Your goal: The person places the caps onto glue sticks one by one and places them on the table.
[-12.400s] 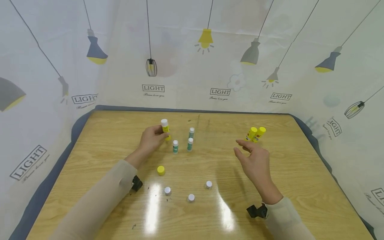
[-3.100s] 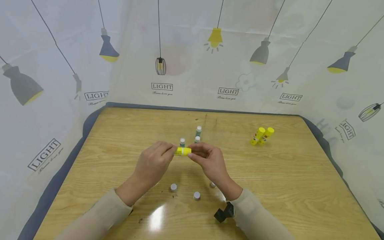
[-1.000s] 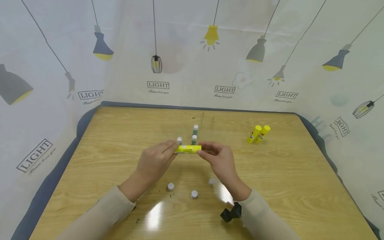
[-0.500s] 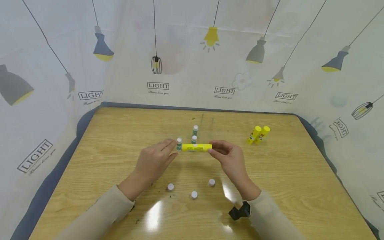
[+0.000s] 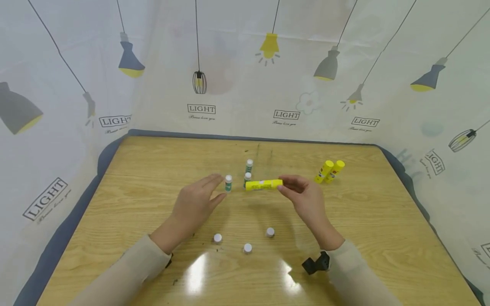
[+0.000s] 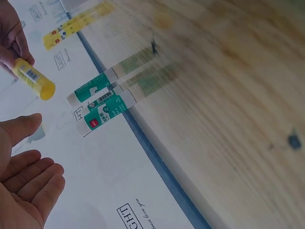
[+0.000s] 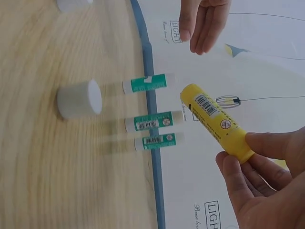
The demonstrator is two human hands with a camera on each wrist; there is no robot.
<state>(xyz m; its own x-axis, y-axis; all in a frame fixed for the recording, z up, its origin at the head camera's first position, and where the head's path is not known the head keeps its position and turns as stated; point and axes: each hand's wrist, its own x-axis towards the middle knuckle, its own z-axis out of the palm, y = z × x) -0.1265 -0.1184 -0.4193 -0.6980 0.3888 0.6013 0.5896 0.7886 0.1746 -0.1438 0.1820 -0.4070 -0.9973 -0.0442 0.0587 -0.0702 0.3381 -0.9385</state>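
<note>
A yellow glue stick (image 5: 264,184) lies sideways in the air, one end pinched by my right hand (image 5: 306,199) between thumb and fingers. In the right wrist view the glue stick (image 7: 214,121) shows a barcode, with a yellow cap on the held end. My left hand (image 5: 195,206) is open, thumb and fingers apart, holding nothing. Just beyond its fingertips stands a green glue stick (image 5: 228,183) without its cap, upright. Two more green glue sticks, a front one (image 5: 247,178) and a rear one (image 5: 249,166), stand behind the yellow one.
Two yellow glue sticks (image 5: 329,171) stand together at the right rear. Three white caps lie on the wooden table (image 5: 363,238): a left cap (image 5: 217,238), a middle cap (image 5: 248,248) and a right cap (image 5: 270,232). A printed curtain (image 5: 237,85) surrounds the table.
My left hand has let go of the yellow glue stick and its fingers have spread. My right hand has carried the stick to the right. Earlier, a yellow cap lay on the table.
</note>
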